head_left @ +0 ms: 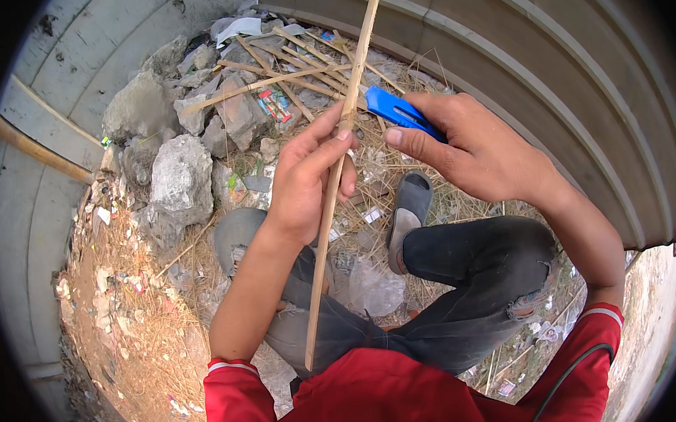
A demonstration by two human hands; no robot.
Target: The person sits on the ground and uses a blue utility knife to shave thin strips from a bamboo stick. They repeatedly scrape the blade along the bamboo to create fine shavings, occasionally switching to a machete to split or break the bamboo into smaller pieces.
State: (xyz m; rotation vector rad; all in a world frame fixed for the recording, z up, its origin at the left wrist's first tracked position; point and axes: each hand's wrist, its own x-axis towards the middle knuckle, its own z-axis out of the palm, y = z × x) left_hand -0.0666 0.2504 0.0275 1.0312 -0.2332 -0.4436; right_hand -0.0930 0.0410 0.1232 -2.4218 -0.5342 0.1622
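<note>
A long, thin bamboo strip (326,234) runs from above my lap up past the top of the picture, slightly tilted to the right. My left hand (310,169) is closed around it near its middle, thumb lying along the front. My right hand (472,143) grips a blue utility knife (398,110), the thumb pressed to its side. The knife's front end is right beside the strip, just above my left fingers. Its blade is hard to make out, so I cannot tell whether it touches the strip.
Several cut bamboo strips (293,74) lie piled beyond my hands. Grey rocks (182,179) are heaped at the left. Corrugated metal sheets (529,56) curve around the far side and right. Dry straw and litter cover the ground (144,297). My sandalled foot (409,219) rests below the knife.
</note>
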